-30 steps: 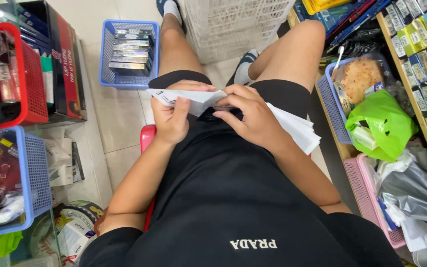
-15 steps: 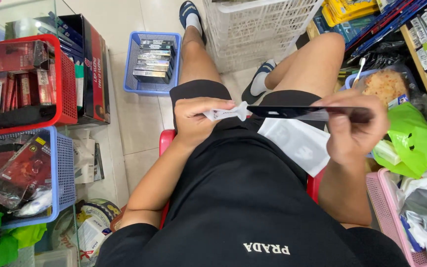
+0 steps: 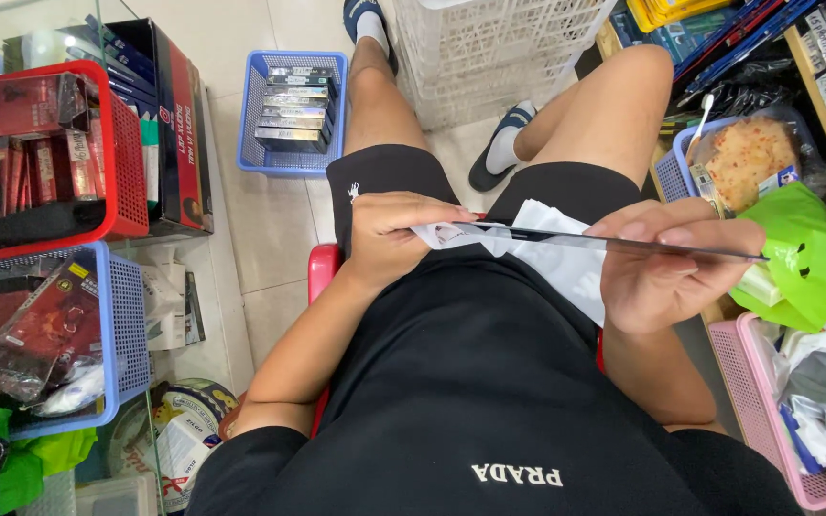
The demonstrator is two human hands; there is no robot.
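I sit on a red stool (image 3: 321, 273) in black shorts and a black shirt. My right hand (image 3: 669, 275) holds a thin, dark, flat sheet (image 3: 623, 246) seen edge-on, level above my lap. My left hand (image 3: 389, 232) pinches a crumpled white wipe (image 3: 440, 235) against the sheet's left end. A white paper wrapper (image 3: 566, 268) lies on my right thigh under the sheet.
On the tiled floor ahead stand a blue basket (image 3: 250, 115) of flat boxes and a white mesh basket (image 3: 489, 57). At the left are a red basket (image 3: 126, 143) and a blue basket (image 3: 128, 325) on glass shelving. A green bag (image 3: 800, 263), a pink basket (image 3: 767, 401) and stocked shelves are at the right.
A second ago both hands were together on the white wrapper in my lap. My right hand has since drawn the dark sheet out to the right, and my left hand wipes its end.
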